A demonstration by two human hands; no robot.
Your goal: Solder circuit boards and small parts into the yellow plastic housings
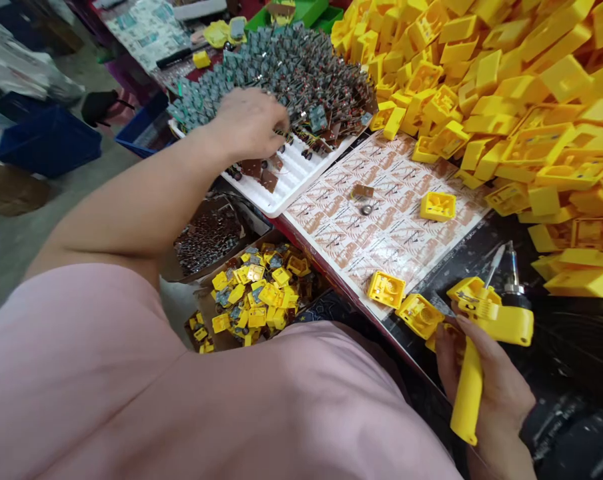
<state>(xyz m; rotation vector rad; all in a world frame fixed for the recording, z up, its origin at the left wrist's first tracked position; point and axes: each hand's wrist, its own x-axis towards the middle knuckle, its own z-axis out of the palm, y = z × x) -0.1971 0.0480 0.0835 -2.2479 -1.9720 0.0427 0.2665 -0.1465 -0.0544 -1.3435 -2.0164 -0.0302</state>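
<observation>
1. Left hand [254, 123]: fingers curled down into pile of grey parts [306, 70]; can't tell if pinching one, tips hidden.
2. Under left hand: white foam tray [286, 183], grooved; a few brown pieces [269, 181] on it, just below the palm.
3. Right hand [501, 380]: closed on yellow tool [514, 325], thumb over top of handle, handle hanging down along palm. Metal tip points up, away from hand.
4. Just left of right hand: open yellow casing [420, 316], cavity up; second casing [386, 289] beyond it, farther from hand.
5. Between the hands: patterned sheet [331, 230] on bench [504, 230], with lone yellow casing [437, 207], small brown piece [363, 191], metal ring [366, 209] near it.
6. Beyond right hand: big heap of yellow casings [486, 87].
7. Below left hand, lower than bench: carton with yellow-and-grey units [259, 293].
</observation>
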